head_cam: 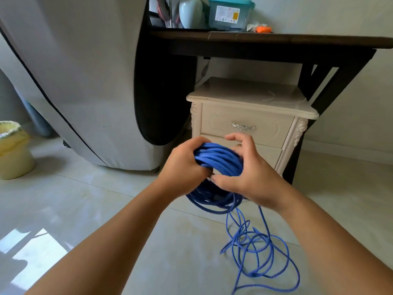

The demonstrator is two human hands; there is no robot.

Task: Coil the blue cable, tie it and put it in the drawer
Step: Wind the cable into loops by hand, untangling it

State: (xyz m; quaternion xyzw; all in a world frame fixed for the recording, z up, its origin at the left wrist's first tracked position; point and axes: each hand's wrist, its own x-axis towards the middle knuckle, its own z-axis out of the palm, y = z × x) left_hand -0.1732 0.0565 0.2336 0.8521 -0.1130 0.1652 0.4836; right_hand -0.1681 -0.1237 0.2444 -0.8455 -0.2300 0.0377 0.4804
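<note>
A thick coil of the blue cable (219, 159) hangs between both hands in front of a cream bedside cabinet (251, 99). My left hand (182, 169) grips the coil's left side, fingers wrapped round the bundled loops. My right hand (248, 177) holds the right side, thumb under the loops and fingers curled over the top. The rest of the cable trails down and lies in loose tangled loops on the floor (261, 252). The cabinet's top drawer (246, 125), with a silver handle, is closed; the lower drawer is partly hidden behind my hands.
A dark wooden table (276, 40) stands over the cabinet, carrying a teal-lidded box (230, 12) and a pale jar. A large grey covered object (85, 81) fills the left. A yellow-lined bin (12, 150) sits at the far left on the tiled floor.
</note>
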